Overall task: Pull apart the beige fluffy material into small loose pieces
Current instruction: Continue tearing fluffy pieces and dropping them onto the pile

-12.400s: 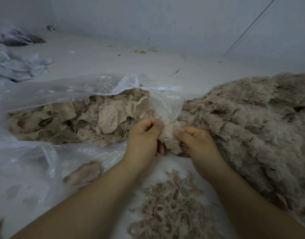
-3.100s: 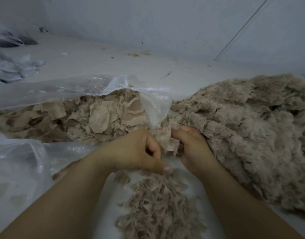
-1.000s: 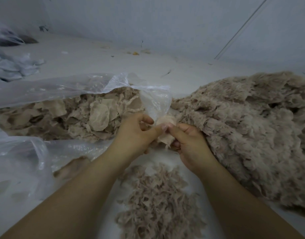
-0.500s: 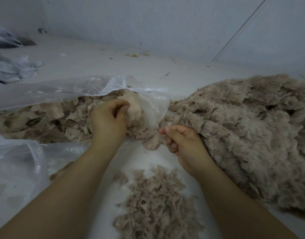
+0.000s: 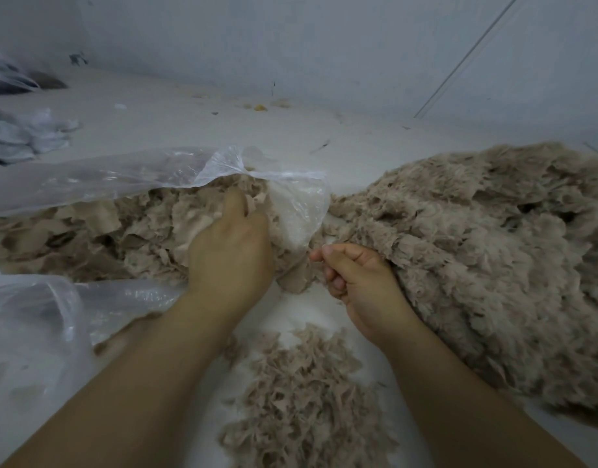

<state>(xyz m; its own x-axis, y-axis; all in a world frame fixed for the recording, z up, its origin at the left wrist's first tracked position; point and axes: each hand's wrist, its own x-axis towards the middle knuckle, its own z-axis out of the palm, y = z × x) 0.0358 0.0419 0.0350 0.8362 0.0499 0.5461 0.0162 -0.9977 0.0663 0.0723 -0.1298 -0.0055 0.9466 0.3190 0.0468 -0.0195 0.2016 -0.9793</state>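
The right hand (image 5: 360, 282) pinches a beige clump (image 5: 296, 280) at the near edge of the fluffy mass (image 5: 476, 258) to its right. The left hand (image 5: 231, 251), fingers bent into the bagged pieces (image 5: 122, 238), lies just left; whether it holds anything cannot be told.

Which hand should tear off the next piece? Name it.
Left, probably. The right hand already pinches the beige clump, anchoring it; the left hand, fingers in the plastic bag, seems free to return and pull.

Your single head view, wide-angle, looking forward and down, close over your hands, floor (image 5: 324, 136) and wall (image 5: 324, 45) beyond.
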